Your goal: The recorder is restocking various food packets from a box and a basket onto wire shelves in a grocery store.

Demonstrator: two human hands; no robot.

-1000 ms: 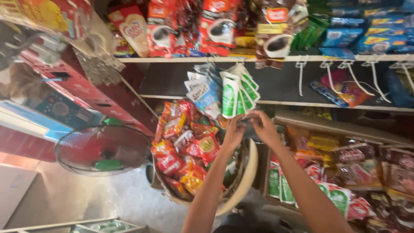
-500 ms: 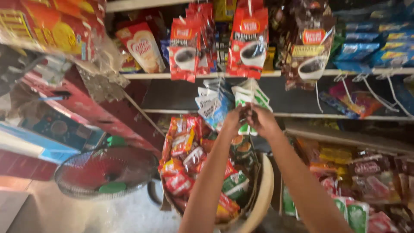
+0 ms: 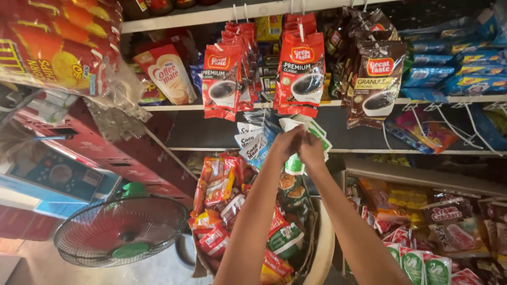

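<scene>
My left hand [image 3: 288, 141] and my right hand [image 3: 311, 148] are raised together in front of a shop shelf, fingers pinched on a hanging strip of small green and white sachets [image 3: 293, 163]. More white and blue sachets [image 3: 252, 141] hang just left of my hands. Red coffee pouches [image 3: 300, 74] hang from hooks right above them. A brown coffee pouch [image 3: 376, 79] hangs to the upper right. What exactly sits between my fingertips is hidden.
Strips of red and green snack packets [image 3: 222, 200] dangle below into a round basket [image 3: 322, 248]. An electric fan [image 3: 120, 232] stands at the lower left. Chip bags [image 3: 53, 47] hang at the top left. Shelves [image 3: 422, 174] of packets fill the right side.
My view has tilted upward, so the shelf and coffee pouches sit lower in frame. Both hands stay together on the sachet strip, raised slightly toward the hooks.
</scene>
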